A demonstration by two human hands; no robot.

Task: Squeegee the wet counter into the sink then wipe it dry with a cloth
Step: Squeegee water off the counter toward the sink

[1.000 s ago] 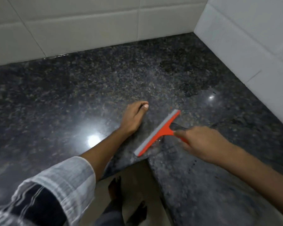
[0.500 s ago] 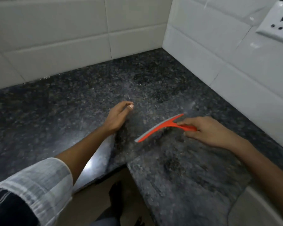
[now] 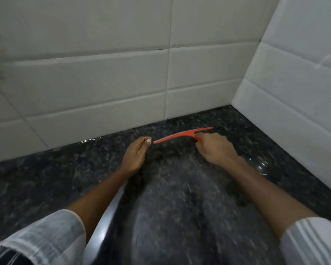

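Note:
A red squeegee with a grey rubber blade lies across the dark speckled granite counter, close to the back tiled wall. My right hand grips its handle from the right. My left hand rests flat on the counter just left of the blade's left tip, fingers together and holding nothing. The stone in front of the blade looks wet and blurred. No sink and no cloth are in view.
White tiled walls meet in a corner at the back right. A glossy puddle or clear glass shape sits by my right forearm; which it is I cannot tell. A shiny counter edge runs under my left arm.
My right hand has carried the squeegee away from the counter's front corner toward the back wall. My left hand slid forward with it. The view has tilted up; the floor gap is gone.

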